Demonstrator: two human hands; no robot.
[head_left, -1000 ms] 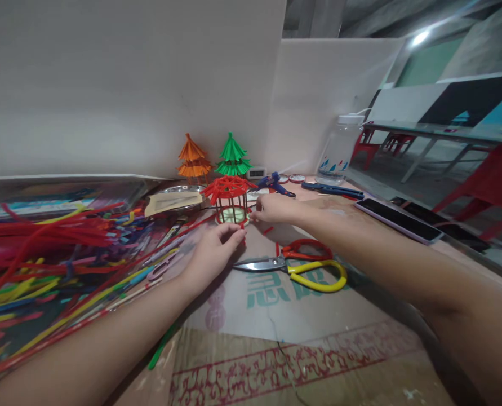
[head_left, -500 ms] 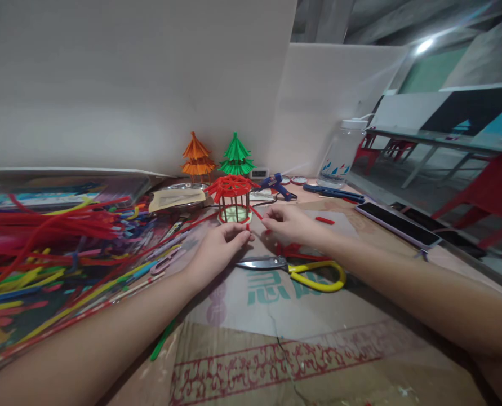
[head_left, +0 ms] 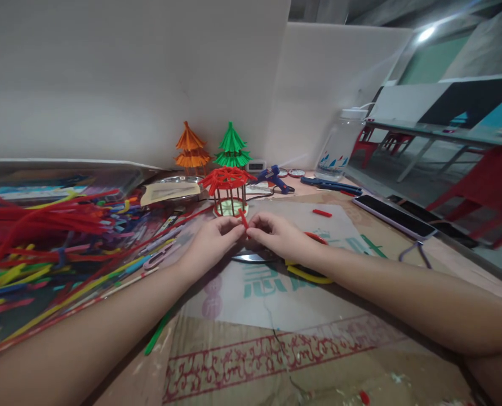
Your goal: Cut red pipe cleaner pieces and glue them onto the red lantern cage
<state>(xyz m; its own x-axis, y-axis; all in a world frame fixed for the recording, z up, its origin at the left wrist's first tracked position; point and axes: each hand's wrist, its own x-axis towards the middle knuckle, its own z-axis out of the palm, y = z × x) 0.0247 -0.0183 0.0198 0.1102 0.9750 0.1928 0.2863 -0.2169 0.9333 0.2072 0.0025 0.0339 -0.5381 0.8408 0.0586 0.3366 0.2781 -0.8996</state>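
Observation:
My left hand (head_left: 217, 241) and my right hand (head_left: 272, 232) meet at mid-table, fingertips pinched on a short red pipe cleaner (head_left: 244, 219) that stands up between them. Just behind is a small pavilion (head_left: 229, 194) with a red roof, brown posts and a pale round base. Scissors with yellow handles (head_left: 307, 274) lie under my right wrist, their blades partly hidden by my hands. Part of a red loop (head_left: 316, 238) shows past my right forearm.
Bundles of coloured pipe cleaners (head_left: 43, 248) fill the left side. Behind stand an orange model (head_left: 188, 148), a green model (head_left: 231, 148) and a blue glue gun (head_left: 276, 179). A bottle (head_left: 339, 146), pliers (head_left: 331, 185) and a phone (head_left: 395, 217) are at the right.
My right hand has moved left to meet my left hand. The red pipe cleaner now stands between both sets of fingertips. The view has shifted slightly.

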